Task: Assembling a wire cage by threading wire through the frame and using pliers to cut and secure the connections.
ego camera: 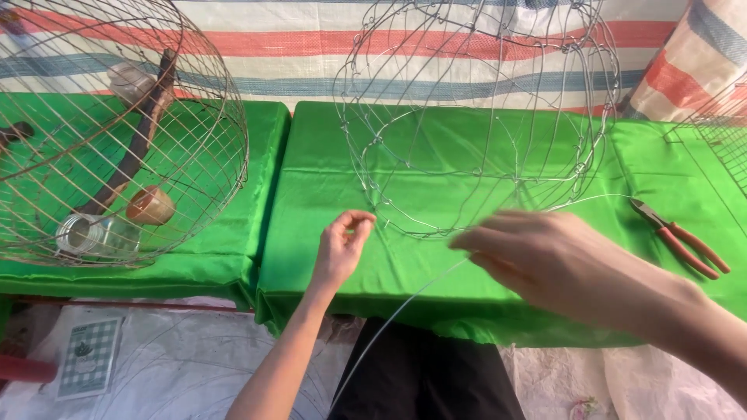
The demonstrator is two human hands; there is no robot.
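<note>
While left hand [342,245] pinches wire frame [475,117] rim; right hand [545,260] grips loose wire [389,323] beside it.

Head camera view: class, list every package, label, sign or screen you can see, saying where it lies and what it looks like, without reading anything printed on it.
Flat rectangular card or packet with a green-and-white check pattern: lies on the pale sheet on the floor, lower left, below the green-covered table; a small dark emblem sits in a white panel.
No signs or screens are in view.

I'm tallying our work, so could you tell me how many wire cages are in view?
2: a finished cage at left and an unfinished wire frame at centre; mesh at right edge may be another.
</note>
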